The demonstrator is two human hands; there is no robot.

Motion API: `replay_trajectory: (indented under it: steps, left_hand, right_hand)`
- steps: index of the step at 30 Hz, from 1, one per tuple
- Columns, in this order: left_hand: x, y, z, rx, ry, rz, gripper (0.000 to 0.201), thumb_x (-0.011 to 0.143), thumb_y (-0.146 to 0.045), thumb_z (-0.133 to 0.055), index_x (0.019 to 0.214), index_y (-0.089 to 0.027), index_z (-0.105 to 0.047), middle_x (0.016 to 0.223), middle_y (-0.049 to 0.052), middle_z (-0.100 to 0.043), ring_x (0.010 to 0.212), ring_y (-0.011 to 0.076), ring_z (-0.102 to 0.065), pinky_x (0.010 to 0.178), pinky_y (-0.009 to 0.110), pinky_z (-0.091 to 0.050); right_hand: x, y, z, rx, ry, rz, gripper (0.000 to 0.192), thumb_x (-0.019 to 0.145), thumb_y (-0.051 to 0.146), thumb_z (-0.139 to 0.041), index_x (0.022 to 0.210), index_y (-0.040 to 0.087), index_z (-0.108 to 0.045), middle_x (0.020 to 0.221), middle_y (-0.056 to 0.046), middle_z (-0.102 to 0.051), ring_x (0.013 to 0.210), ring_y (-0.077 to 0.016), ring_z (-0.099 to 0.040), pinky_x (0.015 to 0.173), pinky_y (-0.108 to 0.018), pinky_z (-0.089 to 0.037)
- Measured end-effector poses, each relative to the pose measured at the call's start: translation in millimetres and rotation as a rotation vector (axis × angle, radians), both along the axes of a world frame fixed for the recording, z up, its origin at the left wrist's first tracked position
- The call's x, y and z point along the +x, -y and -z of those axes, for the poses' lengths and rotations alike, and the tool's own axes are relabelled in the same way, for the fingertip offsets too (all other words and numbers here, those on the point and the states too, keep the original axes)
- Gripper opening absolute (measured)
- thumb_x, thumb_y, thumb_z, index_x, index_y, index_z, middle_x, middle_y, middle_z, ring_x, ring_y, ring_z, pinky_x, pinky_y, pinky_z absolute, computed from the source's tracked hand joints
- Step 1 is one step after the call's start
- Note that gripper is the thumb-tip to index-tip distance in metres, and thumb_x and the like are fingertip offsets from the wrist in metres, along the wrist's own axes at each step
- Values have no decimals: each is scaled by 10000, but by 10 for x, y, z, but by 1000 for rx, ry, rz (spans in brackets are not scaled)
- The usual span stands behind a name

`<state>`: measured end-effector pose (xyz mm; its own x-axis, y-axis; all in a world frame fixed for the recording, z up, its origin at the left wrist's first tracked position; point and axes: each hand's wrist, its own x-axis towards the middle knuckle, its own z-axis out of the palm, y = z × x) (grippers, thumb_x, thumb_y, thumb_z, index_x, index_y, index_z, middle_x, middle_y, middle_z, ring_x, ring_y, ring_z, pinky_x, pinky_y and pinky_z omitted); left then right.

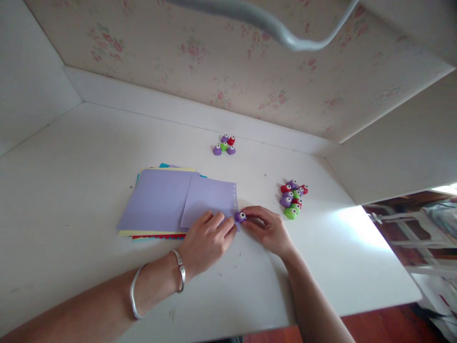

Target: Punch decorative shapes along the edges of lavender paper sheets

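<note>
A small purple paper punch [240, 216] with a black star on its white top sits at the right edge of a lilac paper sheet [209, 197]. My right hand [267, 229] grips this punch from the right between thumb and fingers. Small punched holes run down the sheet's right edge above it. My left hand [210, 240] is closed over the sheet's lower right corner, its curled fingertips close beside the punch. Those fingertips are partly hidden. Under the sheet's left side lies a stack of coloured paper [153, 200], lilac on top, with yellow, red and blue edges showing.
A group of purple, red and green punches [293, 194] stands to the right on the white table [89, 186]. Several more punches [224, 146] are near the back wall. A white curved bar [285, 35] crosses overhead. The table's front edge is close to my forearms.
</note>
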<state>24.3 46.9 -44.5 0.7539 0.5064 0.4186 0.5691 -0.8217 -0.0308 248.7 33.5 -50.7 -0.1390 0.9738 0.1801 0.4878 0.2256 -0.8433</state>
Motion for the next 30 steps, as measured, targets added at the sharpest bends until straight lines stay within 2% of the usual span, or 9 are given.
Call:
replay_trajectory:
  steps: [6, 12, 17, 21, 30]
  left_hand:
    - [-1, 22, 28, -28, 20, -9, 160, 941, -209, -554, 1080, -191, -632, 929, 25, -611, 834, 162, -514, 723, 335, -399]
    - [33, 118, 98, -102, 140, 34, 168, 968, -266, -532, 1073, -191, -640, 1060, 7, -651, 1001, 161, -569, 846, 319, -449]
    - [68, 215, 158, -160, 173, 65, 296, 960, -379, -524, 1100, -155, -659, 1149, 41, -659, 1103, 193, -573, 949, 342, -464]
    - [76, 230, 187, -144, 168, 61, 333, 955, -390, -517, 1101, -133, -672, 1204, 60, -652, 1153, 214, -567, 996, 358, -460]
    - [97, 228, 207, -127, 163, 73, 339, 954, -383, -512, 1137, -138, -658, 1238, 60, -641, 1168, 215, -574, 993, 353, -485]
  right_hand:
    - [-1, -3, -38, 47, 61, -7, 153, 864, 282, -688, 1011, 252, -718, 1012, -49, -741, 922, -206, -699, 847, -372, -588]
    - [26, 5, -88, 74, 103, -32, 144, 870, 267, -683, 1006, 264, -728, 1022, -48, -744, 942, -210, -699, 870, -374, -578]
    - [61, 18, -96, 26, 86, -58, 138, 867, 257, -691, 997, 260, -737, 1019, -50, -747, 945, -212, -705, 870, -370, -583]
    - [74, 25, -95, 26, 76, -64, 138, 859, 255, -698, 991, 253, -738, 1013, -59, -745, 939, -218, -705, 864, -384, -587]
    - [51, 9, -96, 62, 87, -70, 152, 862, 211, -703, 1007, 247, -733, 1025, -47, -744, 954, -190, -700, 881, -342, -575]
